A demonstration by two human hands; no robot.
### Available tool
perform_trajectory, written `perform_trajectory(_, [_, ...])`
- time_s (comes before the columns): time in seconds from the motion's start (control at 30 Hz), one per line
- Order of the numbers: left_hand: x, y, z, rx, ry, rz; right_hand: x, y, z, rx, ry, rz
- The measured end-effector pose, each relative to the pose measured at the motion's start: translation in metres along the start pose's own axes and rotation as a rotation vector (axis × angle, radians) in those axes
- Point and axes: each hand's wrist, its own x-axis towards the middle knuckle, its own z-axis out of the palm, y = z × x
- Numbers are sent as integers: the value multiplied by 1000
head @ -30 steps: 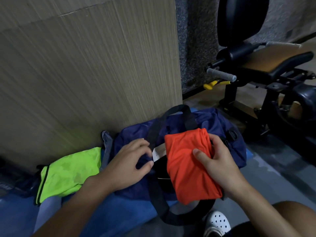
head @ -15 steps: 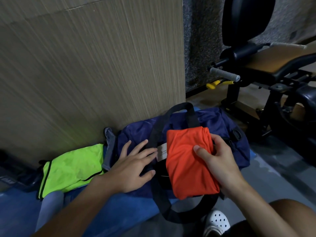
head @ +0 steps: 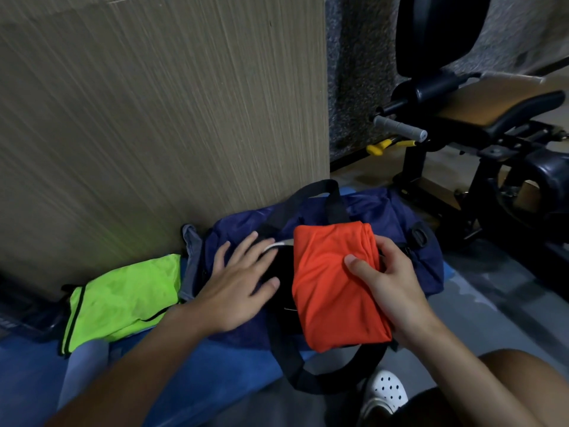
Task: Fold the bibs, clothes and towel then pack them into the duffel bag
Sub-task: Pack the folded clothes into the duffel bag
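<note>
A navy duffel bag (head: pixel 391 217) with black straps lies on the floor against a wooden panel. My right hand (head: pixel 389 282) grips a folded orange garment (head: pixel 329 282) and holds it over the middle of the bag. My left hand (head: pixel 237 282) lies flat with spread fingers on the bag's left half, beside a dark opening and a white tag (head: pixel 272 246). A neon green bib (head: pixel 123 294) with black trim lies folded to the left of the bag. A grey cloth (head: pixel 191 251) shows between the bib and the bag.
A blue mat (head: pixel 172 374) lies under the bag and bib. The wooden panel (head: pixel 154 118) rises right behind them. A black gym machine (head: pixel 480 134) with a grey handle stands at the right. My white clog (head: pixel 383 392) and knee are at the bottom right.
My left hand let go of the white tag it was pinching and spread flat on the bag. The orange garment stayed in my right hand over the bag.
</note>
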Motion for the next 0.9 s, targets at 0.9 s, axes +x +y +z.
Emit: perform_trajectory(0.9, [43,-37,-86,-464,263,108,108,38,105,-289,-73,233])
